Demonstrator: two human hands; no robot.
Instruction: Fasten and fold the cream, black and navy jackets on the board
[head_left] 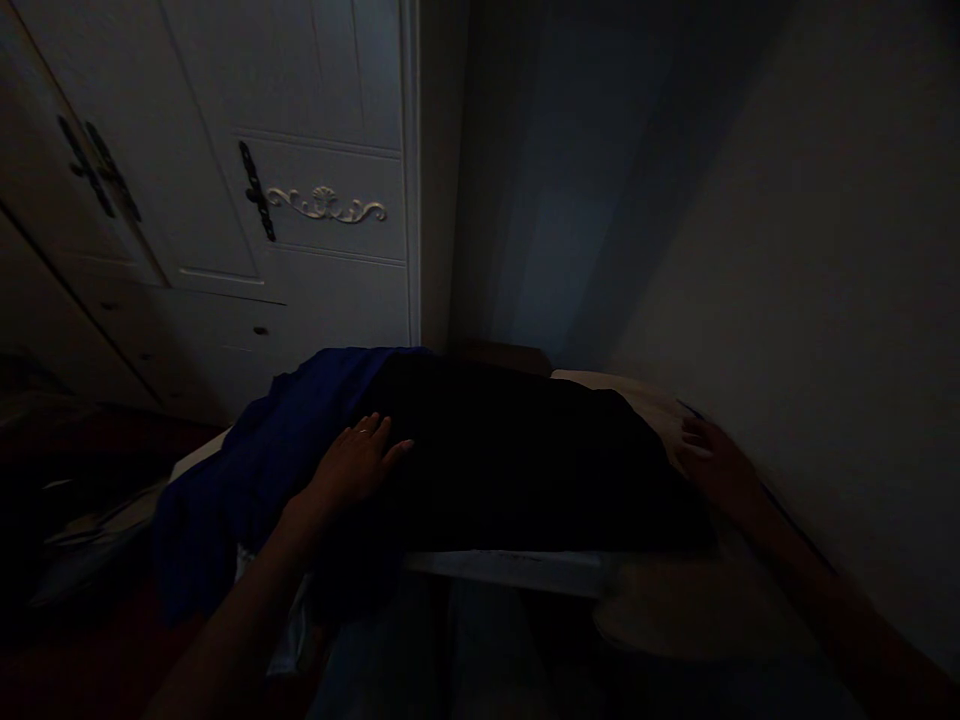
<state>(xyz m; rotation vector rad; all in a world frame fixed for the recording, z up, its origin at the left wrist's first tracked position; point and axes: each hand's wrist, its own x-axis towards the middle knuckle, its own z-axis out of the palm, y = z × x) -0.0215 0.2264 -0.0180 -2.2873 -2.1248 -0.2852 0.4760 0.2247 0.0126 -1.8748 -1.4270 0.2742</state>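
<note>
In dim light a black cloth [525, 460] lies spread over a surface in front of me. A blue cloth [277, 430] is at its left and hangs down over the left end. My left hand [360, 460] rests near where the two cloths meet, its fingers spread and a ring on one finger. Near the right end of the black cloth is my right hand [712, 462], fingers bent, dark and partly blurred; whether it holds anything is too dark to tell. Beneath the black cloth, a pale edge [517, 570] shows at the front.
A white wardrobe [337, 290] with dark handles and carved trim stands at the back left. A bare wall [825, 250] rises on the right. Dim piled items [97, 530] lie at the left. My legs [480, 650] are below the front edge.
</note>
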